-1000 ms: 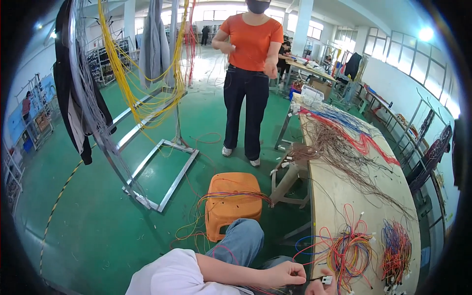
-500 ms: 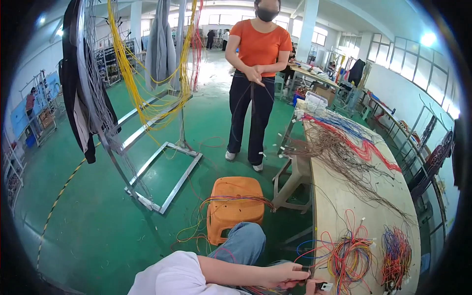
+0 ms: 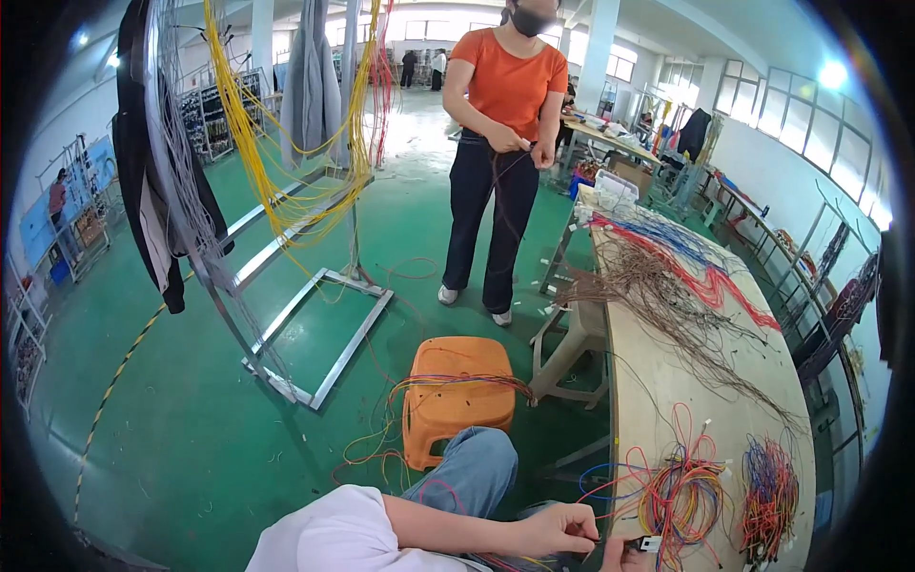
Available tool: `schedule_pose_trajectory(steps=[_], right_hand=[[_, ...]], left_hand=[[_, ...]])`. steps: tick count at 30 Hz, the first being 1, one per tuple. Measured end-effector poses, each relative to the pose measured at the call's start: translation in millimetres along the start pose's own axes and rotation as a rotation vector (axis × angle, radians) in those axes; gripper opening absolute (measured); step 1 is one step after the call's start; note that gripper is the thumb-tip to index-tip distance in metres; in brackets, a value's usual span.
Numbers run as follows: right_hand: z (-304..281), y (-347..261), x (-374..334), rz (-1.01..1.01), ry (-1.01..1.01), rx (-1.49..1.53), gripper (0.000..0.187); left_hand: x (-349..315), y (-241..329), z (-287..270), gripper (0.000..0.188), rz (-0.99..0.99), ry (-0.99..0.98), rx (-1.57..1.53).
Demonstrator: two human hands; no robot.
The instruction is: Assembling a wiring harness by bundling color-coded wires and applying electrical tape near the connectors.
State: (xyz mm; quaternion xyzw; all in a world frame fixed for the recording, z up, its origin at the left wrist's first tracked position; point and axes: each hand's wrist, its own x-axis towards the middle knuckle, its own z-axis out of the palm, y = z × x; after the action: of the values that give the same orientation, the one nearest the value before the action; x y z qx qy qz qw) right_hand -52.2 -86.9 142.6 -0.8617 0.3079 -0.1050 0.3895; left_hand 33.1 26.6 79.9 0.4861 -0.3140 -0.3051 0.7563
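At the lower edge, beside the table, my left hand (image 3: 562,530) has its thumb and forefinger curled toward each other. Something small and dark shows by the fingertips, too small to name. Close on its right, my right hand (image 3: 621,555), partly cut off by the picture's edge, grips a small black-and-white plug connector (image 3: 649,544). A coiled bundle of coloured wires (image 3: 679,505) lies on the table just beyond that hand. More thin coloured wires (image 3: 500,562) run below my left forearm.
An orange stool (image 3: 457,400) carries a strand of wires ahead of my knee. The wooden table (image 3: 701,372) holds brown, red and blue wire bundles (image 3: 770,500). A person in an orange top (image 3: 515,81) stands ahead, handling dark wires. A metal rack (image 3: 355,329) with yellow wires stands left.
My left hand has lifted slightly and drawn a little apart from the right. The connector has moved slightly right and up. The standing person's hands have shifted right.
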Motion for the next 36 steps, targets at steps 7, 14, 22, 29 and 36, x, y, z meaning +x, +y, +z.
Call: schedule_pose_trajectory(steps=[7,14,22,29,36], right_hand=[[-6,-25,-10,-0.029,-0.114,-0.197,0.038],[13,19,-9,-0.22,0.021,0.207,0.026],[-4,-8,-7,0.156,-0.036,0.316,0.022],[-8,-41,-11,-0.154,-0.037,-0.057,0.029],[-8,-36,-14,-0.15,-0.129,-0.12,0.026]], left_hand=[[-1,-1,-1,0.056,-0.102,-0.081,0.435],[10,-3,-12,0.019,-0.709,-0.108,-0.659],[-1,12,-5,0.018,-0.208,-0.032,-0.35],[-1,6,-8,0.007,-0.02,0.013,0.116],[-3,4,-10,0.052,-0.338,-0.21,0.002]])
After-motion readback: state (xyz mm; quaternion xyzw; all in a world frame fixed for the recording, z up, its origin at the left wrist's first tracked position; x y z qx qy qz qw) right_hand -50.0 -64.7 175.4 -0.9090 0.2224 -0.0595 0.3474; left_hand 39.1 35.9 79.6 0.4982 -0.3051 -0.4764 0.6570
